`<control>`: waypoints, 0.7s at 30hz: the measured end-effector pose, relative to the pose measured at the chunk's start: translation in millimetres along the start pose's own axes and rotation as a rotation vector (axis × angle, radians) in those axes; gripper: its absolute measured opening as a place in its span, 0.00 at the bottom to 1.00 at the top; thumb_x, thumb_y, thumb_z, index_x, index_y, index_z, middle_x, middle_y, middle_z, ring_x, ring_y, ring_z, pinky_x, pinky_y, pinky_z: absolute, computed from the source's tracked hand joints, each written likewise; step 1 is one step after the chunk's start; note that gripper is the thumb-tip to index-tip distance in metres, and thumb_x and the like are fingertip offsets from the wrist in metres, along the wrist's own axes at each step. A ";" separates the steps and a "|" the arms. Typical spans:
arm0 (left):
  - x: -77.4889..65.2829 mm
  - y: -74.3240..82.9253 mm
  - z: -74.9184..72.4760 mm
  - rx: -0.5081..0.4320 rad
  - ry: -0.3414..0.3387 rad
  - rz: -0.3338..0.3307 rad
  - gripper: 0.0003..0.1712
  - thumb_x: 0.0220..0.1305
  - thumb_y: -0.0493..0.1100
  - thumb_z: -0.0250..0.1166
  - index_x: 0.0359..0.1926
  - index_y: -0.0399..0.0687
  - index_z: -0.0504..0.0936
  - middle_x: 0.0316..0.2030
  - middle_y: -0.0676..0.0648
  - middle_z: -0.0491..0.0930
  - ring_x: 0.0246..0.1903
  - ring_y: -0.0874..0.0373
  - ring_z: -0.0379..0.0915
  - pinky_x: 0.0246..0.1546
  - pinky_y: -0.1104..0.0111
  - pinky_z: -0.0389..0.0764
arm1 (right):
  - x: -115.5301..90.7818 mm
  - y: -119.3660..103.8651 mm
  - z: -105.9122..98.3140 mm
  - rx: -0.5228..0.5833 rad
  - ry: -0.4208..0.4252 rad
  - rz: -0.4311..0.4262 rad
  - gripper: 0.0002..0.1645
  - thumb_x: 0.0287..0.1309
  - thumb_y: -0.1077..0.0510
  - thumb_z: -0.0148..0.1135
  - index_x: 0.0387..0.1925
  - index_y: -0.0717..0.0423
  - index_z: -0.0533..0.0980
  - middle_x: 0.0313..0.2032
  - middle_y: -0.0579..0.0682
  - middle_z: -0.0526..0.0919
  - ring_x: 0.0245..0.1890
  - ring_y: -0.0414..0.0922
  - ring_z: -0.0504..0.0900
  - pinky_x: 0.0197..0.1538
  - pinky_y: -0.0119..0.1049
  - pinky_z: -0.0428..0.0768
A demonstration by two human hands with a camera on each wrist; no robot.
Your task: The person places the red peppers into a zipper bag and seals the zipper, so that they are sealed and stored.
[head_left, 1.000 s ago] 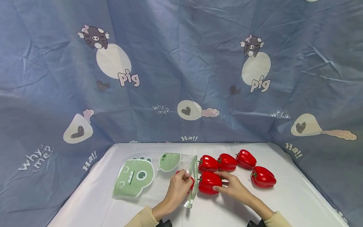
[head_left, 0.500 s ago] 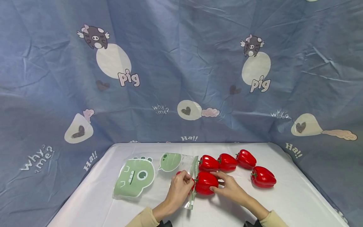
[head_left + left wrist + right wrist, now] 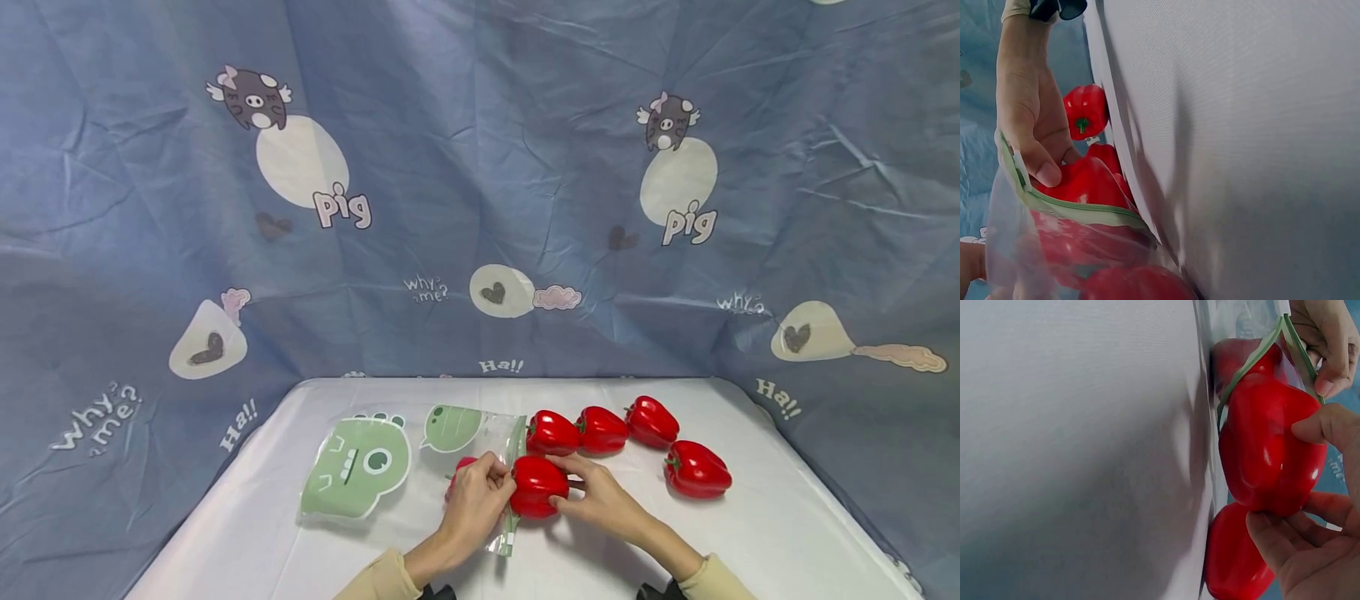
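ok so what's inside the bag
One pepper is inside the bag, partly covered by the left hand. Another pepper, held by the right hand, is partway in at the mouth. Anything under the green prints is hidden.

I see a white table; a clear, green-printed bag lies on it; four red peppers rest past its open end.

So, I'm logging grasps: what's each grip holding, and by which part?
Left grip: bag, by its green rim. Right grip: red pepper, by its side and outer end.
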State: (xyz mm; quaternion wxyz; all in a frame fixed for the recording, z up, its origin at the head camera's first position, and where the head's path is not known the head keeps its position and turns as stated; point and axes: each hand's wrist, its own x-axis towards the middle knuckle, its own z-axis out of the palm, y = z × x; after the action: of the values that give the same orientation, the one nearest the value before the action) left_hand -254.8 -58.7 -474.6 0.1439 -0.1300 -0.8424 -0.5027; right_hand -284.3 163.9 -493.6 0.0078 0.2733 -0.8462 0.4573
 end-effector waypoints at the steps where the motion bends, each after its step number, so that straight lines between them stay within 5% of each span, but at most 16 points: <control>1: 0.0 -0.3 0.1 -0.005 0.001 0.006 0.04 0.53 0.33 0.63 0.26 0.46 0.79 0.18 0.56 0.76 0.15 0.71 0.67 0.14 0.78 0.70 | 0.8 -0.3 0.7 0.001 -0.003 -0.002 0.35 0.51 0.56 0.70 0.60 0.62 0.72 0.58 0.55 0.76 0.57 0.52 0.78 0.52 0.38 0.82; 10: -1.8 -1.0 1.6 -0.090 -0.031 0.004 0.04 0.54 0.31 0.61 0.27 0.42 0.79 0.18 0.52 0.78 0.13 0.70 0.68 0.12 0.79 0.71 | 6.2 -2.3 9.7 -0.005 -0.049 -0.035 0.34 0.52 0.55 0.70 0.60 0.62 0.72 0.54 0.50 0.78 0.53 0.47 0.80 0.52 0.34 0.82; 21: -2.2 0.2 0.9 -0.079 -0.024 0.007 0.03 0.54 0.32 0.62 0.28 0.43 0.78 0.19 0.53 0.78 0.15 0.70 0.68 0.13 0.77 0.72 | 11.0 -3.3 17.0 -0.019 -0.086 -0.034 0.34 0.54 0.59 0.66 0.62 0.65 0.69 0.58 0.53 0.77 0.53 0.44 0.80 0.52 0.31 0.81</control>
State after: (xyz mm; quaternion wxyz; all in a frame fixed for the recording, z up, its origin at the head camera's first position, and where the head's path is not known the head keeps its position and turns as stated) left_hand -252.8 -58.0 -475.7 0.1303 -0.1445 -0.8232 -0.5333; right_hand -288.1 144.3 -498.1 -0.0185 0.3070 -0.8453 0.4369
